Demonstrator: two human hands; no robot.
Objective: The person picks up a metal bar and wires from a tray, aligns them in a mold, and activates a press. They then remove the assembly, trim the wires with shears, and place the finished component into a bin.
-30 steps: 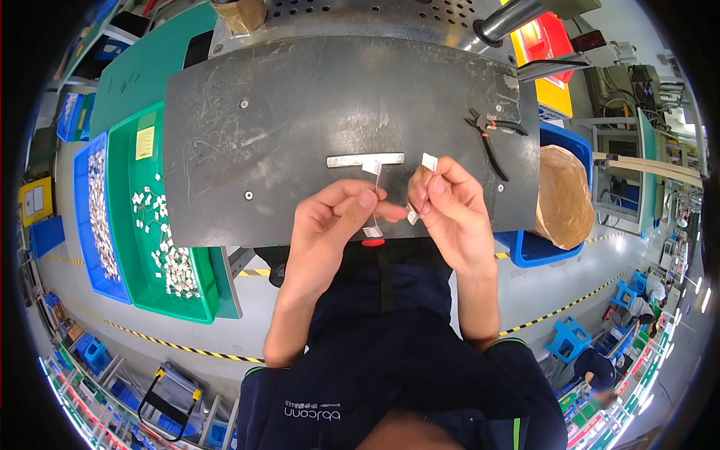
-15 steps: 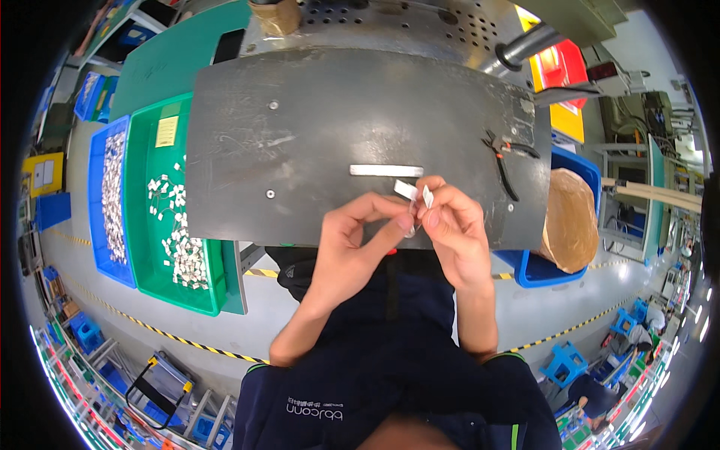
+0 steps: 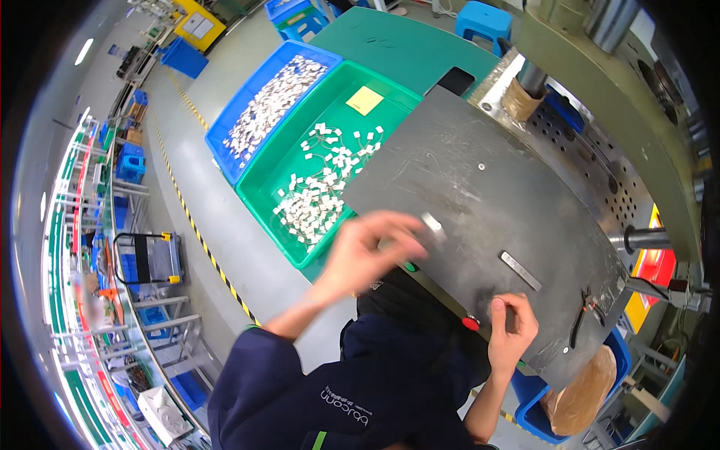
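Observation:
My left hand [image 3: 373, 253] is smeared by motion over the near left edge of the dark work plate [image 3: 442, 150], its fingers drawn together. A small white-ended wire piece [image 3: 433, 225] shows blurred at its fingertips. Left of this hand, the green bin [image 3: 259, 217] holds a heap of similar white-ended pieces [image 3: 311, 214] with thin wires. At the plate's near edge my right hand [image 3: 514, 330] has thumb and fingers curled into a pinch; whether anything is between them I cannot make out. Beyond the right hand lies a flat metal bar [image 3: 520, 270] on the plate.
Pliers [image 3: 581, 319] lie on the plate's right side. A blue bin [image 3: 217, 139] of small white parts adjoins the green one. A brown-lined blue tub [image 3: 532, 420] stands at the right. A red button [image 3: 470, 323] is at the near edge, and a press frame [image 3: 600, 67] rises behind.
My hands have come apart; the left has moved toward the green bin with the white-ended wire piece. The view has swung left, bringing both bins nearer the middle.

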